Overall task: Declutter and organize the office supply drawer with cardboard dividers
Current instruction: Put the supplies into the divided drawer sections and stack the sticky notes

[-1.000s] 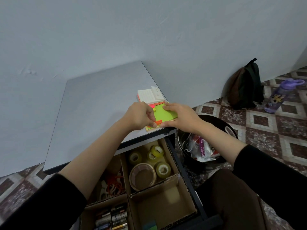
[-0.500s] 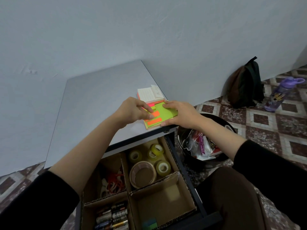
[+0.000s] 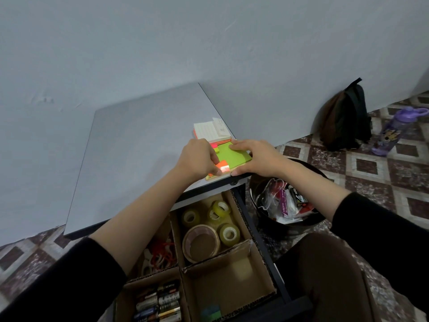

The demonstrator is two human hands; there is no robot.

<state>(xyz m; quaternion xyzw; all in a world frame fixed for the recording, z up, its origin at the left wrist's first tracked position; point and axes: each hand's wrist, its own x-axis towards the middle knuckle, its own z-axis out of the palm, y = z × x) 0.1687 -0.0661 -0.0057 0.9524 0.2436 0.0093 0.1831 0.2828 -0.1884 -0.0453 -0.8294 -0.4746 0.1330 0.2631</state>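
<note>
Leaning over the open drawer, the person works at the near right corner of the grey desk top. A green sticky-note pad lies flat there, close to the desk's edge. The right hand clamps it, fingers spread across the far side and the thumb hooked against the near edge. The left hand is curled tight at the pad's left side, thumb and fingertips pinching the orange tabs that sit on its near left corner. Just behind the pad, touching it, rests a stack of white and pink notepads.

Below the hands, cardboard dividers split the drawer into compartments. The far right one holds a wide brown tape roll and several small clear tape rolls. To its left, half hidden by the forearm, are red and white loops I cannot identify. The near left compartment is packed with batteries; the near right one shows bare cardboard and a small green-blue block at its front.

On the tiled floor to the right stands a black bin full of packaging. Further off, a dark backpack leans on the wall, near a purple bottle.
</note>
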